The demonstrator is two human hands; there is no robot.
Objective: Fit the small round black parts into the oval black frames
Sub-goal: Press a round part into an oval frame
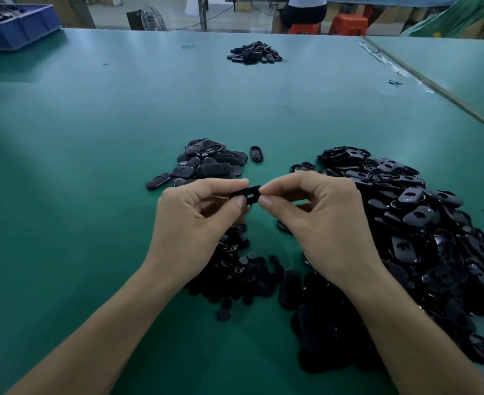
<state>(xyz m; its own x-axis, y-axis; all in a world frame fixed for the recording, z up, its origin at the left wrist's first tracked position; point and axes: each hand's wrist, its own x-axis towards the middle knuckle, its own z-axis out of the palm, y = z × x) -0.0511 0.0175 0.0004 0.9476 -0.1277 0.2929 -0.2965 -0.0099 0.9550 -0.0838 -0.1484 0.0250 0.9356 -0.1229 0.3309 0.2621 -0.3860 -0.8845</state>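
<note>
Because the frame [246,194] hangs between two fingertip pinches above the table [92,166], we judge the main risk to be a slip. If the left hand [198,223] loosens, or the right hand [320,220] presses harder than its partner, the frame could twist free. It would then drop among the round parts [243,269] lying loose under the wrists, where black on black would make it hard to find. A round part pushed in crooked might also jam or pop out. We cannot tell whether one is seated in the frame now, since the hands hide most of it. A sweep of the right forearm could also nudge the frame heap [423,223] into the round parts and mix the two.

As for pose, the left hand is raised clear of the table, thumb and forefinger clamped on the frame's left end, the other fingers curled beneath. The right hand mirrors it, thumb and forefinger pinching the right end. The frame sits between them, on the near side of the smaller pile [206,166].
</note>
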